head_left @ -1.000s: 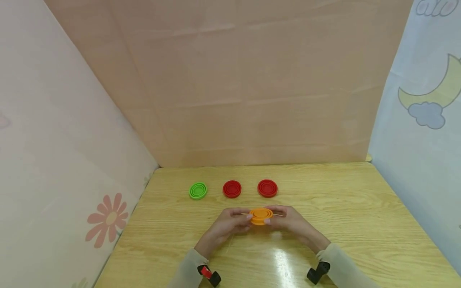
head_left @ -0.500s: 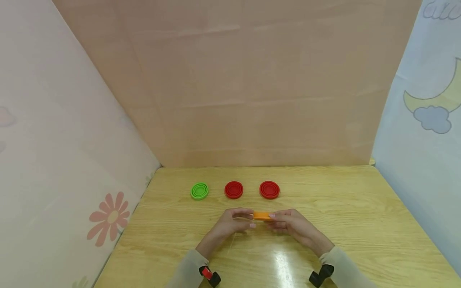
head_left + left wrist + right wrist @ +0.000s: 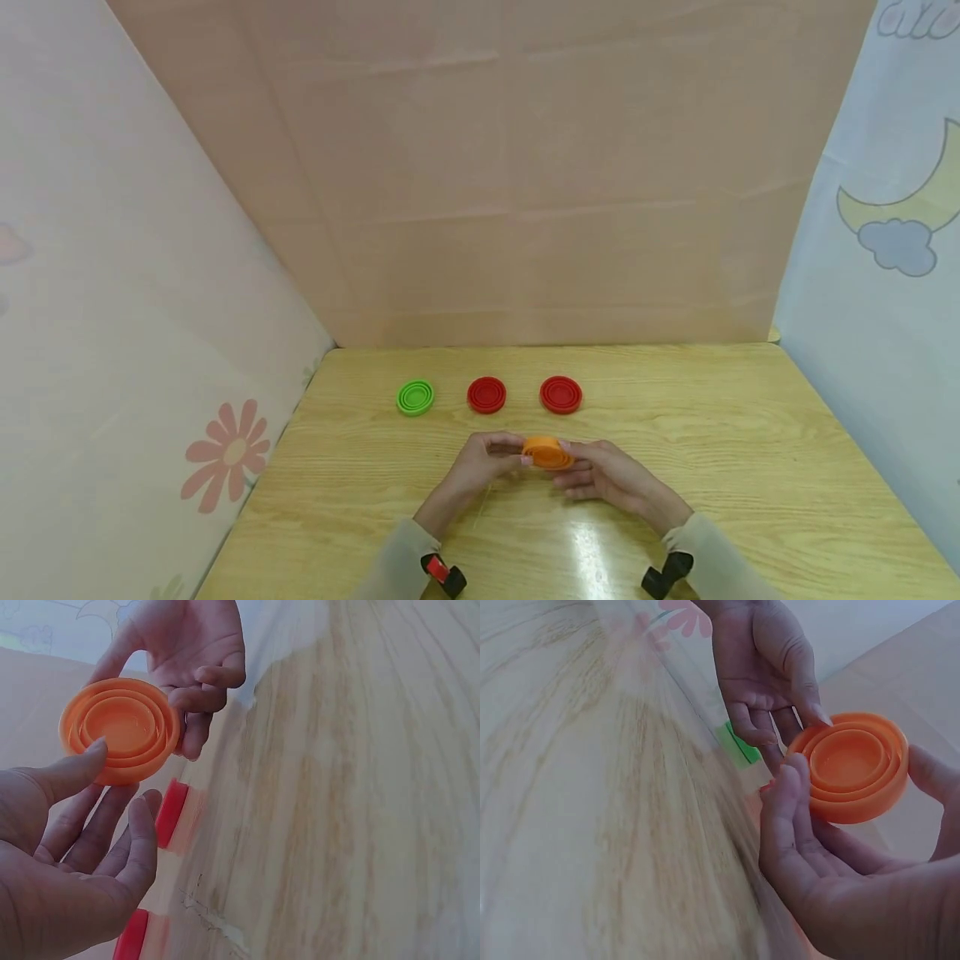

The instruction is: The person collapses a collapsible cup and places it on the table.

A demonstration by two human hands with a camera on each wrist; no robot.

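Note:
An orange collapsible cup [image 3: 547,453], folded flat into concentric rings, is held between both hands over the table's middle. My left hand [image 3: 478,463] pinches its left edge; in the left wrist view the thumb [image 3: 96,750] lies on the ringed face and fingers reach behind. My right hand [image 3: 617,477] grips the opposite edge, with its thumb [image 3: 930,769] on the rim and fingertips at the other side. In the right wrist view the cup [image 3: 849,759] tilts with its rings facing the camera.
Beyond the hands, a green collapsed cup [image 3: 416,397] and two red ones, a left one [image 3: 487,395] and a right one [image 3: 561,394], lie in a row on the wooden table [image 3: 735,450]. A beige panel [image 3: 525,208] stands behind, with patterned walls at both sides.
The orange cup has tipped in the hands: ringed face visible, then edge-on, now tilted with rings showing toward the person. The left thumb came off it and is back on its edge.

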